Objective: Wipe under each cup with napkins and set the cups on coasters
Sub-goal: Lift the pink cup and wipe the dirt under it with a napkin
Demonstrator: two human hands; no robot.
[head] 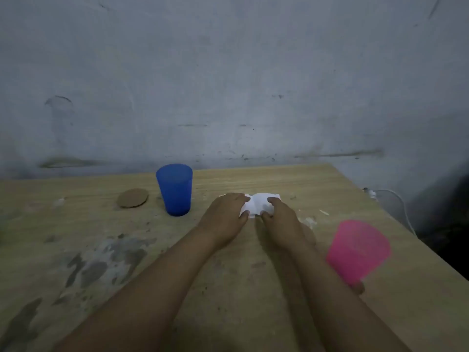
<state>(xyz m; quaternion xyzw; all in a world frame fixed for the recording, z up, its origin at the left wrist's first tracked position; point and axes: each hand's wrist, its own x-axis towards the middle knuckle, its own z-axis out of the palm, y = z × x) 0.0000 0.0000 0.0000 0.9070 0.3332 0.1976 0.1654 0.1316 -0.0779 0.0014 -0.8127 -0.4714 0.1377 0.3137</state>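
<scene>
A white napkin (258, 203) lies on the wooden table (101, 250) near its middle. My left hand (225, 217) and my right hand (281, 219) both pinch it from either side, fingers and thumbs curled on its edges. A blue cup (175, 189) stands upright to the left of my hands, directly on the table. A round brown coaster (132, 198) lies bare just left of the blue cup. A pink cup (357, 251) stands at the right. A second coaster (359, 288) peeks out beneath the pink cup's base.
A stained grey wall (228, 85) rises right behind the table. The table's right edge falls away into a dark gap, where a white cable (398, 201) hangs. Dark stains mark the table's near left part.
</scene>
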